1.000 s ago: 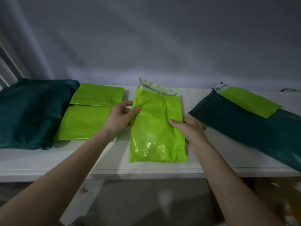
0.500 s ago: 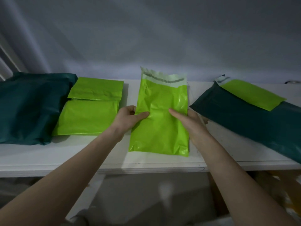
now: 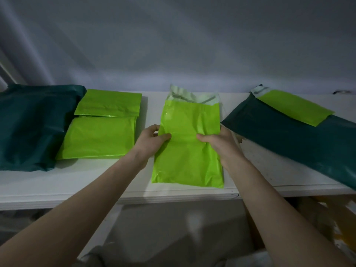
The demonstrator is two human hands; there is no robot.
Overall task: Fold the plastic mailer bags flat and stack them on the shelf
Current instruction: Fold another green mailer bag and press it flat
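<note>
— On the white shelf [image 3: 269, 170], at the middle, what have we got in our hands?

— We hold a lime-green mailer bag [image 3: 187, 162], lying lengthwise from the near edge toward the far wall. Its pale sealing flap [image 3: 192, 96] stands crumpled at the far end.

— How do our arms sit?

— Both forearms reach up from the near corners and converge on the bag's middle. Our left hand [image 3: 152, 141] grips the left edge, thumb [image 3: 163, 136] laid across the top of the plastic and fingers curled behind the edge. Our right hand [image 3: 219, 145] mirrors it on the right edge, thumb on top pointing left, the fingers tucked under where we cannot see them. A crease runs across the bag between the two thumbs.

— Does the bag lie flat?

— Its near end rests on the shelf by the front edge; whether the far half is lifted we cannot tell.

— And around it?

— To the left lie two folded lime-green bags [image 3: 100, 135], the far one overlapping the near one's far edge. Further left lies a dark green bag [image 3: 32, 126], its right edge touching that pair. To the right, a second dark green bag [image 3: 300, 139] lies at a slant, carrying a smaller lime-green bag [image 3: 294, 106] on its far end. A grey wall [image 3: 173, 45] rises behind the shelf.
</note>
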